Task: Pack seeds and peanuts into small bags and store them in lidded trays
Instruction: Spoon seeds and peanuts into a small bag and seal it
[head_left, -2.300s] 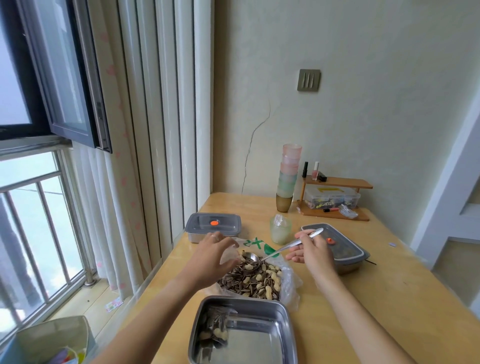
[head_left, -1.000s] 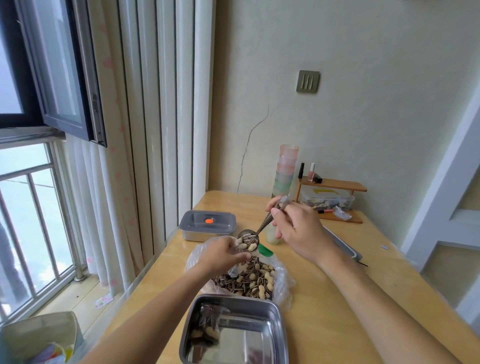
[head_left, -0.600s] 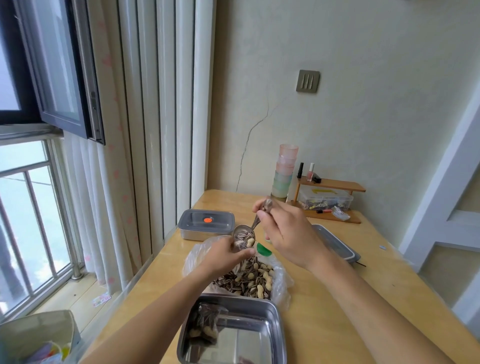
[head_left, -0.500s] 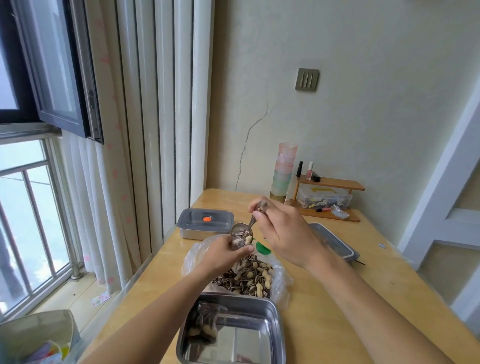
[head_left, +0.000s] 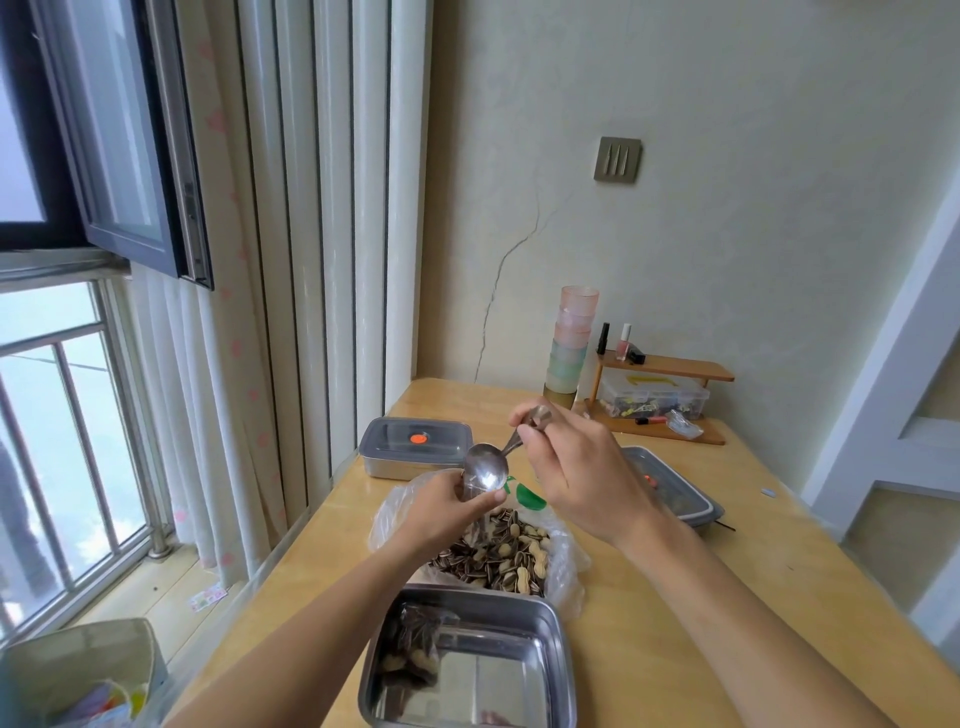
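My right hand (head_left: 582, 467) grips the spoon (head_left: 485, 466), full before, now empty over the small bag (head_left: 471, 493) my left hand (head_left: 441, 512) pinches. That scoop is in, I think.

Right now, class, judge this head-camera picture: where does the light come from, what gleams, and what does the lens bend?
Head view: daylight comes from the window at left, which looks washed out. Head view: the spoon and the open steel tray gleam. Head view: the wide lens tilts the curtain folds near the left edge.
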